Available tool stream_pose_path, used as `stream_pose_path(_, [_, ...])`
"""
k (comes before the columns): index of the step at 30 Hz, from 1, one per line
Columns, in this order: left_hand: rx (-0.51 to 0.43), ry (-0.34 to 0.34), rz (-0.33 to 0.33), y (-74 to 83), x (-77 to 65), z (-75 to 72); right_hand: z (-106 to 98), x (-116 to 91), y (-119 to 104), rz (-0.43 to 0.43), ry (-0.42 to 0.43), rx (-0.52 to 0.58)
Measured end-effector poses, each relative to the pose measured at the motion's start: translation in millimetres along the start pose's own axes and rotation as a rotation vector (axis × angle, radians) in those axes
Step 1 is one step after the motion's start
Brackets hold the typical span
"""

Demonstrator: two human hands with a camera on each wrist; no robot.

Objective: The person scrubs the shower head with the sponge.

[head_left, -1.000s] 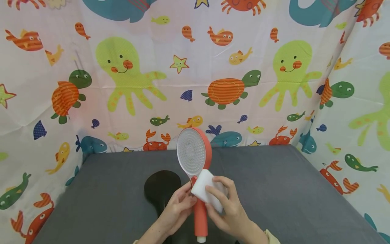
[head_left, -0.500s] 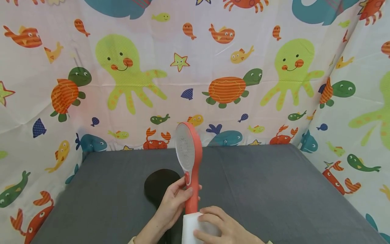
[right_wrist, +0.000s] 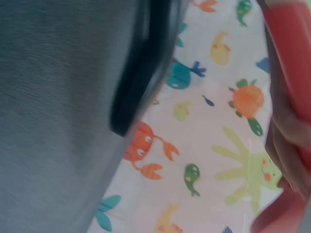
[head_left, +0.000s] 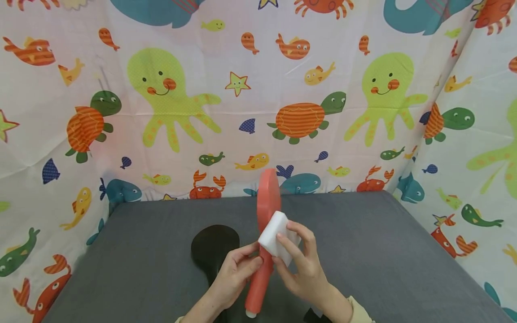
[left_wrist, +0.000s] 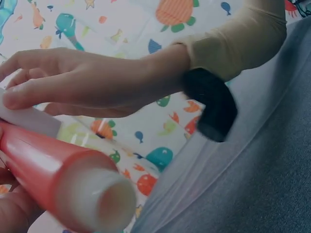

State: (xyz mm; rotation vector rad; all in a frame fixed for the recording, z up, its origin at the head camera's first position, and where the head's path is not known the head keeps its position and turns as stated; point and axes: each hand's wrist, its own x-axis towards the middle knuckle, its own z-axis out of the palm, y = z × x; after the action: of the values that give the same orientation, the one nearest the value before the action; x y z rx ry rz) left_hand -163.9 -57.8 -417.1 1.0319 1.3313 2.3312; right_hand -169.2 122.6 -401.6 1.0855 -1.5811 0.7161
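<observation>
In the head view a coral-red handheld shower head (head_left: pixel 267 195) stands tilted, its side and back towards me and its spray face hidden. My left hand (head_left: pixel 234 276) grips the handle around its middle. My right hand (head_left: pixel 304 264) pinches a white sponge (head_left: pixel 276 235) and presses it against the upper handle, just below the head. The left wrist view shows the handle's hollow white end (left_wrist: pixel 114 204) close up, with the right hand (left_wrist: pixel 92 82) and part of the sponge (left_wrist: pixel 36 119) behind it. At the right wrist view's edge, left-hand fingers (right_wrist: pixel 289 133) wrap the red handle (right_wrist: pixel 294 53).
A black object (head_left: pixel 214 246) with a rounded end and narrow neck lies on the grey cloth-covered table (head_left: pixel 355 251), left of the hands. Its lower part is hidden behind the left arm. A curtain printed with sea animals (head_left: pixel 242 125) hangs behind the table and along both sides.
The shower head has turned, taking its spray face out of sight. The sponge went down to the handle's bottom end, then back up to below the head. The left hand keeps its hold.
</observation>
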Motion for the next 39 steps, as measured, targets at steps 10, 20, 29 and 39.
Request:
stream_pose_path(10, [-0.052,0.063,-0.009,2.7,0.4,-8.9,-8.9,-36.1,-22.8,-0.266,-0.411,0.111])
stream_pose_path(20, [-0.033,0.036,0.040,-0.5,0.0,-5.0,1.6,6.2,0.2,-0.163,-0.071,-0.071])
stream_pose_path(29, [-0.114,0.069,0.040,1.3,-0.5,-7.2,5.8,-15.9,-16.3,-0.156,-0.207,0.063])
stream_pose_path(39, [-0.068,0.067,0.014,2.5,-0.7,-3.9,-5.3,-12.5,-10.1,-0.299,-0.295,0.084])
